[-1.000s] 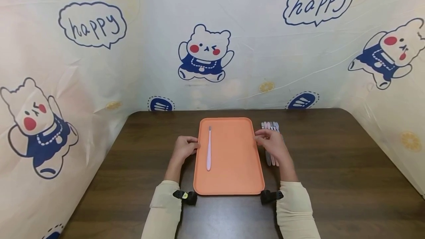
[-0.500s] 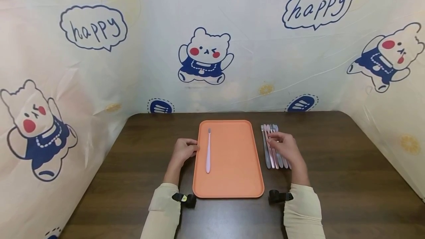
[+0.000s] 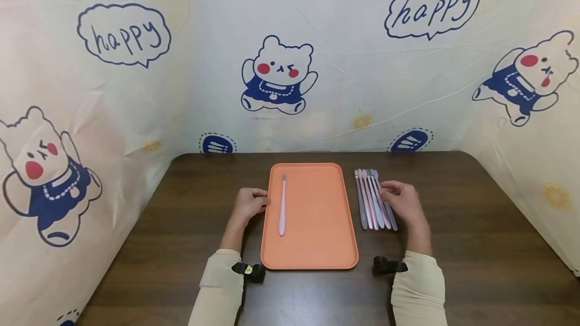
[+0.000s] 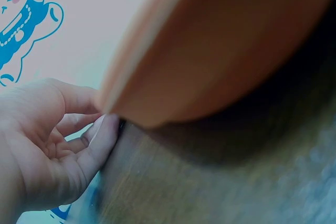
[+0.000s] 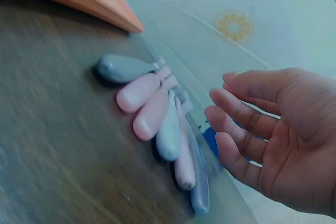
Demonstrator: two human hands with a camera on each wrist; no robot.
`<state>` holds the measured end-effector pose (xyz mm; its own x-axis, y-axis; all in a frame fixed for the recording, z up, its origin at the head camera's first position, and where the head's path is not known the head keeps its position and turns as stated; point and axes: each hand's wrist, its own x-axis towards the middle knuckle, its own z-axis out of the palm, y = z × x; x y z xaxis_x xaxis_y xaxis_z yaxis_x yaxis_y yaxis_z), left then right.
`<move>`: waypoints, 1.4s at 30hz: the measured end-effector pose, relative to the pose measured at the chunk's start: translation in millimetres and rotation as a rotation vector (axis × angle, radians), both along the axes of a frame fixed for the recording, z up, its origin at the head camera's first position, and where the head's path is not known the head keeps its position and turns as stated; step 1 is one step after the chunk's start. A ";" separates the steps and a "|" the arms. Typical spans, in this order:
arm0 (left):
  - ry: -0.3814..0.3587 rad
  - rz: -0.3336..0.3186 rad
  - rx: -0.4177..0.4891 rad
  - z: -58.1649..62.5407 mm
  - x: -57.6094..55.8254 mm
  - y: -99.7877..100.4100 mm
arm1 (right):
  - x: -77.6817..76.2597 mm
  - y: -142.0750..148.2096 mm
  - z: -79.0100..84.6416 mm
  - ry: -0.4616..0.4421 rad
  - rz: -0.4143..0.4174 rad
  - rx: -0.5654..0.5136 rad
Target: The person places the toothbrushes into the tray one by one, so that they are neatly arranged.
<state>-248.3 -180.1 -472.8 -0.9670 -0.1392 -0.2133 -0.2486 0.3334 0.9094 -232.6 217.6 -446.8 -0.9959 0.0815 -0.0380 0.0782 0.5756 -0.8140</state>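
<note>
An orange tray point(image 3: 312, 215) lies at the middle of the table, with one pale pink toothbrush point(image 3: 283, 210) lengthwise on its left side. My left hand point(image 3: 248, 204) holds the tray's left edge; in the left wrist view its thumb and fingertips meet at the rim point(image 4: 113, 103). To the tray's right, several toothbrushes point(image 3: 368, 205) in grey, pink and blue lie side by side, bristle heads away from me. My right hand point(image 3: 405, 208) hovers at the right of this row, fingers point(image 5: 247, 116) loosely bent and holding nothing.
The brown wooden table point(image 3: 462, 225) carries all of this. A printed cloth point(image 3: 340, 89) with cartoon bears hangs behind it and at both sides, right up to the table's edges. Black straps with cameras sit on both wrists.
My right hand has let go of the tray's right edge and moved right, across the toothbrush row to its far side. My left hand has stayed at the tray's left edge.
</note>
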 end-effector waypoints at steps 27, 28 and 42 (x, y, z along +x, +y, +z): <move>-0.005 0.005 -0.017 -0.1 0.5 1.4 | 4.8 17.9 -18.0 -0.076 -0.020 0.090; -0.004 0.003 -0.016 0.1 0.7 1.3 | 5.2 18.1 -17.6 -0.080 -0.018 0.093; 0.008 -0.002 -0.020 0.1 0.8 0.4 | 4.8 17.8 -14.4 -0.198 -0.110 0.054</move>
<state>-247.5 -179.7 -472.7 -0.9690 -0.1415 -0.2025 -0.2404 0.3520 0.9046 -227.8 235.3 -461.2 -0.9547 0.1959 -0.2241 0.2975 0.5969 -0.7451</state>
